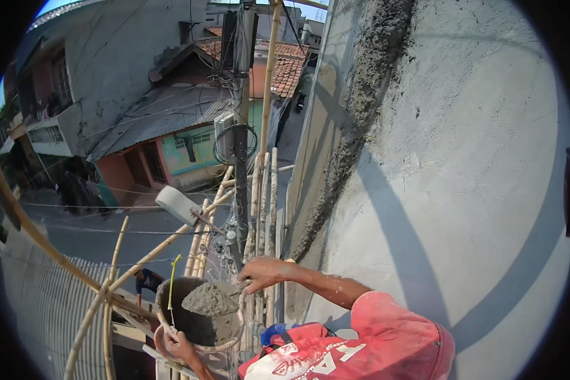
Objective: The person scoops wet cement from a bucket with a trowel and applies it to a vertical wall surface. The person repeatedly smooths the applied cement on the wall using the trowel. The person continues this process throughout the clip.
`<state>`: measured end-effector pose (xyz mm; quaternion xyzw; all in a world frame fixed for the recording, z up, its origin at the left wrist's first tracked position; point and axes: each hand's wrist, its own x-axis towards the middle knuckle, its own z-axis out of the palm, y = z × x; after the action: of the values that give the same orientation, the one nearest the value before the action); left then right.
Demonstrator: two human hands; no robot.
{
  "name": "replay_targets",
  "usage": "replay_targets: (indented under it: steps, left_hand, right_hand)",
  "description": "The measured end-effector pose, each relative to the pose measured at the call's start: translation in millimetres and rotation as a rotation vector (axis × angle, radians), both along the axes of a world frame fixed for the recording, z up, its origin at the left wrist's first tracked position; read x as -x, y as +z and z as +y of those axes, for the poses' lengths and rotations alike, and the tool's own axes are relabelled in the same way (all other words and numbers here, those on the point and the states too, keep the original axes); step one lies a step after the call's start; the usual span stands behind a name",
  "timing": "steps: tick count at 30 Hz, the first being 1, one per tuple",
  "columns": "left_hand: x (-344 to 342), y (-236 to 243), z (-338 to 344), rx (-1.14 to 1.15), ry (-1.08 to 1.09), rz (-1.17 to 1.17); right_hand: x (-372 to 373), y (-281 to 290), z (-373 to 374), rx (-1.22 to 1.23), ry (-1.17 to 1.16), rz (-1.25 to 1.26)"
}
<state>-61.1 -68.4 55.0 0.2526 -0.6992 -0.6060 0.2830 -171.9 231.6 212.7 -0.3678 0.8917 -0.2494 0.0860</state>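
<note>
My right hand [264, 273] is closed around the handle of a trowel, most of it hidden in my fist. A heap of wet grey mortar [210, 299] covers the blade, over the mouth of a bucket [237, 329]. The bucket's inside is coated with the same grey mix. At its near left rim is my left hand [181, 347], its fingers closed on the edge. A yellow-green strip [173, 278] rises from the rim beside that hand.
On the right stands a plastered wall [462, 190] with a rough mortar strip [370, 82] along its corner. Bamboo poles [158, 247], a utility pole [241, 120] with wires and a street lamp [178, 204] crowd the left. Below is a person in dark clothing [149, 280].
</note>
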Motion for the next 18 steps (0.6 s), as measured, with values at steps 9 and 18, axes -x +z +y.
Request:
replay_targets:
  steps: [9,18]
  left_hand:
    - [18,3,37,0.163,-0.107,-0.017]
    - [53,5,66,0.089,-0.091,-0.037]
  right_hand:
    - [60,348,56,0.236,-0.095,0.012]
    - [94,615,278,0.847,-0.317,0.630]
